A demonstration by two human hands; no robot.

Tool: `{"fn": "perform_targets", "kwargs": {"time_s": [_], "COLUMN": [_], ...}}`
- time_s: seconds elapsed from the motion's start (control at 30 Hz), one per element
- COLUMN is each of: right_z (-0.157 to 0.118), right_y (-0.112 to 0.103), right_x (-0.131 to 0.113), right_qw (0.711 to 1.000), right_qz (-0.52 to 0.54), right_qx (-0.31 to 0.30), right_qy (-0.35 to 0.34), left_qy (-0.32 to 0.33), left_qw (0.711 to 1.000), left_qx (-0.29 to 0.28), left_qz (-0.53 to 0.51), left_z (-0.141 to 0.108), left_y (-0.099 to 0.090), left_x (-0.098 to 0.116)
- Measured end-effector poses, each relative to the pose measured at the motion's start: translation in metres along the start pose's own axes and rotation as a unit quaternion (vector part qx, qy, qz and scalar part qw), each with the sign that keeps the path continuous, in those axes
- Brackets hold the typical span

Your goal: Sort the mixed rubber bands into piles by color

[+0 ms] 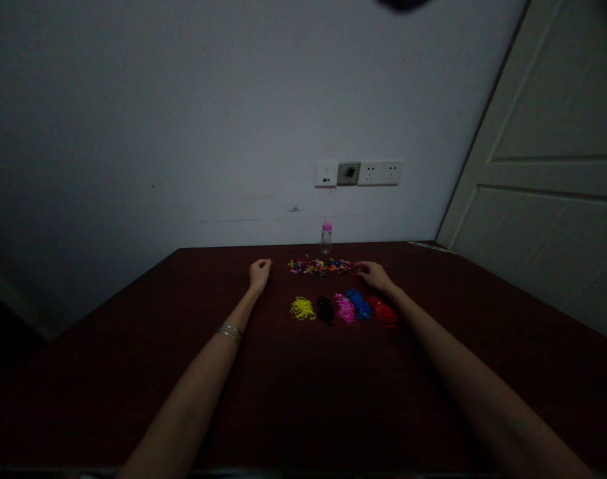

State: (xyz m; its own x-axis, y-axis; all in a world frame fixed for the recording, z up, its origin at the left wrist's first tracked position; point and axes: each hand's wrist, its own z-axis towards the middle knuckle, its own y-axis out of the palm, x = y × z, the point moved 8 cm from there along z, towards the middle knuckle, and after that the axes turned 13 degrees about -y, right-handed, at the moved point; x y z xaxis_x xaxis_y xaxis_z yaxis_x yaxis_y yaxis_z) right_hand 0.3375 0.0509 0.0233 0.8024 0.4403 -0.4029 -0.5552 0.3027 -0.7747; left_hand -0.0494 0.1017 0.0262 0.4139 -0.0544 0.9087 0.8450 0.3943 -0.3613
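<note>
A mixed heap of small coloured bands (321, 267) lies across the back of the dark red table. At its right end is my right hand (373, 273), fingers bent together at the bands; what they hold is too small to tell. To the left of the heap my left hand (260, 273) rests closed on the table, its contents hidden. Nearer to me are single-colour piles: yellow (302, 308), black (325, 309), pink (344, 308), blue (359, 304) and red (383, 311), the last one beside my right wrist.
Behind the heap a small clear bottle with a pink top (326, 238) stands upright near the wall. White sockets (381, 173) and a switch are on the wall above. A pale panelled door (543, 219) borders the table (293, 392) on the right.
</note>
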Motion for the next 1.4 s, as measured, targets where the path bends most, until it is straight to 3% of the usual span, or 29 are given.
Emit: {"fn": "perform_targets", "kwargs": {"time_s": [0.4, 0.67, 0.93, 1.07, 1.27, 1.4], "right_z": [-0.001, -0.016, -0.039, -0.049, -0.061, -0.056], "right_y": [-0.003, -0.023, -0.037, -0.044, -0.037, -0.038], "right_x": [-0.002, 0.003, -0.020, -0.033, -0.034, -0.024], "right_qw": [1.000, 0.998, 0.973, 0.971, 0.962, 0.968], "right_qz": [-0.011, 0.048, 0.213, 0.200, 0.195, 0.178], "right_qx": [0.010, 0.033, -0.077, -0.126, -0.191, -0.173], "right_qy": [-0.018, -0.020, -0.037, -0.035, -0.017, -0.016], "left_qy": [-0.014, -0.011, 0.011, 0.011, 0.014, 0.015], "left_qw": [0.999, 0.999, 0.999, 0.999, 0.999, 0.999], "left_qx": [-0.027, -0.030, -0.025, -0.028, -0.031, -0.033], "left_qz": [0.030, 0.018, -0.036, -0.040, -0.036, -0.035], "left_z": [-0.013, -0.011, -0.011, -0.010, -0.012, -0.015], "left_y": [0.001, 0.002, 0.001, 0.002, 0.003, 0.002], "left_x": [0.010, 0.009, 0.011, 0.010, 0.011, 0.013]}}
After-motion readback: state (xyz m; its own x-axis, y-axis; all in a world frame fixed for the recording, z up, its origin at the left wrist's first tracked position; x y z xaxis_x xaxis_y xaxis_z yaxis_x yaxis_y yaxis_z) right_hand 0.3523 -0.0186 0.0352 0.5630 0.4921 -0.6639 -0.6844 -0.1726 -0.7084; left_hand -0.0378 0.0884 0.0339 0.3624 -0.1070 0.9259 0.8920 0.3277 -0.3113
